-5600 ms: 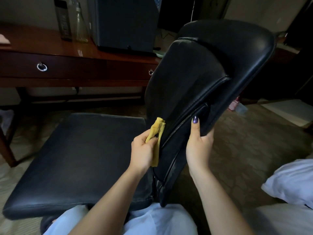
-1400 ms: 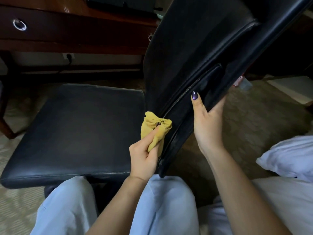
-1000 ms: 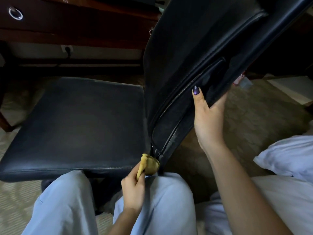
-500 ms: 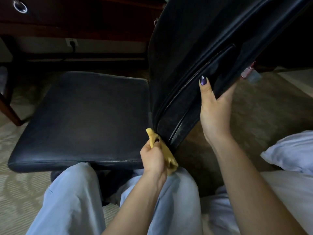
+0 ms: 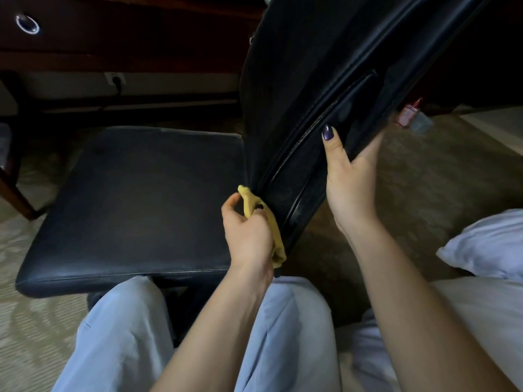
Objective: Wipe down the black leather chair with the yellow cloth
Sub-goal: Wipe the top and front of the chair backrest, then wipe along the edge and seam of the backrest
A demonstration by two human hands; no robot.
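My worry is the yellow cloth (image 5: 248,200) snagging in the tight seam: my left hand (image 5: 249,230) holds it bunched in curled fingers against the lower front edge of the backrest (image 5: 311,66). My right hand (image 5: 351,182) clamps the backrest's side edge, thumb in front; a slack grip might let it swing. The black leather chair (image 5: 135,199) looks dull, greyish along the backrest's piping

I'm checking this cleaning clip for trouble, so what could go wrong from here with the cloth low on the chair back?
The yellow cloth is bunched in the left hand, so only a narrow edge meets the backrest and grime may be missed. It sits by the gap beside the seat and could snag. Only the right hand steadies the backrest, which might swing.
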